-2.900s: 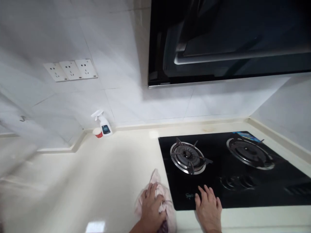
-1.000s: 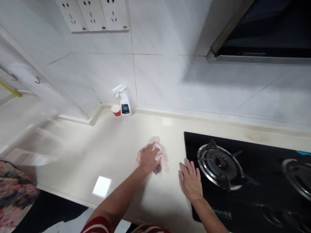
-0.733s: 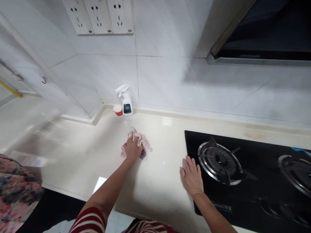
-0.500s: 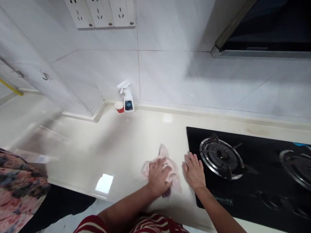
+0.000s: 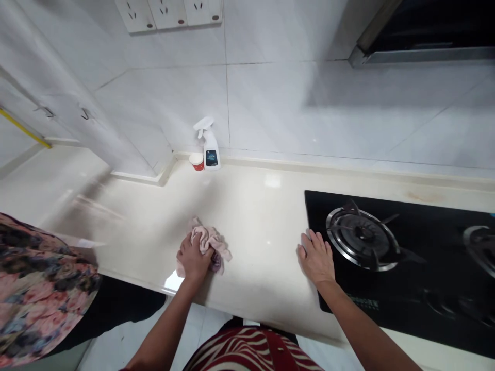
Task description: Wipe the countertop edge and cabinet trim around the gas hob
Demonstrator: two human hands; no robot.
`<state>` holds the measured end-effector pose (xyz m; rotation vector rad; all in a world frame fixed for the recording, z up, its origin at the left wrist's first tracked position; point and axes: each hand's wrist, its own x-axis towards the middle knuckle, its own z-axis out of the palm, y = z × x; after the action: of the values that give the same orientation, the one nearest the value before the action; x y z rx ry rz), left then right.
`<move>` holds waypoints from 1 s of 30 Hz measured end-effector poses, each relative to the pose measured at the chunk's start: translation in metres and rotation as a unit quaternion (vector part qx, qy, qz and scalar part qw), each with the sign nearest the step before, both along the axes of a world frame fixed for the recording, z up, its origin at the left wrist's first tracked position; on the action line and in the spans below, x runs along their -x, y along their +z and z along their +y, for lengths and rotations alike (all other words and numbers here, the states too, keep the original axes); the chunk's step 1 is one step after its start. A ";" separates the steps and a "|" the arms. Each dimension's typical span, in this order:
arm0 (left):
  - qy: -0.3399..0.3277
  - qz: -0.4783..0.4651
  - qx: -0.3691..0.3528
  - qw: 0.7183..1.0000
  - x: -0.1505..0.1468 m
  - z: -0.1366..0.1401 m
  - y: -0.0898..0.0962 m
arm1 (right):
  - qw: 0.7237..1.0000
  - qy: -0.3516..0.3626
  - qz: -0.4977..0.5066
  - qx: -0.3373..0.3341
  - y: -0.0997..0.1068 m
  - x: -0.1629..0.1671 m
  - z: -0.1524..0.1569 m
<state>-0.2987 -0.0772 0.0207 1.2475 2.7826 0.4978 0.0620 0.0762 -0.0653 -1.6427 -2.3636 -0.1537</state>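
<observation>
Bunched on the cream countertop is a pale pink cloth with a purple patch near its lower edge. My left hand presses down on the cloth, its fingers curled into the folds. My right hand lies flat at the left edge of the black gas stove, palm down, with the fingers stretched out and nothing held. Close to its fingertips is the stove's left burner.
A white spray bottle and a small red-and-white cup stand against the tiled wall. A person in a floral top is at the left. Overhead at right hangs a dark range hood. Wall sockets are above.
My left hand has slid the cloth leftward across the countertop, away from the stove. My right hand stays at the stove's edge. The camera view has shifted slightly.
</observation>
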 end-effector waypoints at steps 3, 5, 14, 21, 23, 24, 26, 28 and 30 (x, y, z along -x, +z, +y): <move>-0.073 -0.022 -0.001 0.997 -0.044 0.010 -0.007 | 1.000 -0.003 -0.002 0.002 0.002 0.000 0.000; -0.214 -0.052 -0.008 0.976 -0.084 0.009 -0.014 | 1.000 -0.007 -0.002 0.007 0.003 0.000 -0.001; -0.385 -0.069 -0.010 0.920 -0.085 -0.085 -0.024 | 1.000 -0.010 -0.009 0.017 0.002 -0.002 -0.002; -0.135 0.033 0.003 0.990 -0.004 -0.140 -0.024 | 1.000 -0.008 -0.021 0.015 0.000 -0.002 -0.003; -0.084 0.025 -0.013 0.996 -0.006 -0.122 -0.025 | 0.999 -0.011 -0.027 0.013 -0.001 -0.002 -0.002; -0.068 0.018 -0.020 0.997 -0.011 -0.108 -0.025 | 0.999 -0.012 -0.029 0.013 -0.001 -0.002 -0.002; -0.058 -0.002 -0.024 0.998 -0.023 -0.075 -0.023 | 0.999 -0.015 -0.033 0.015 -0.002 -0.002 -0.002; -0.092 -0.028 -0.017 0.995 -0.040 -0.042 -0.019 | 0.999 -0.015 -0.034 0.017 -0.001 -0.001 -0.001; -0.149 -0.051 -0.014 0.987 -0.062 -0.016 -0.017 | 0.999 -0.016 -0.034 0.019 -0.001 -0.001 -0.001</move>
<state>-0.2369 -0.0930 0.0042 1.5598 2.4538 0.5613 0.0632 0.0754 -0.0665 -1.7196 -2.4055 -0.1755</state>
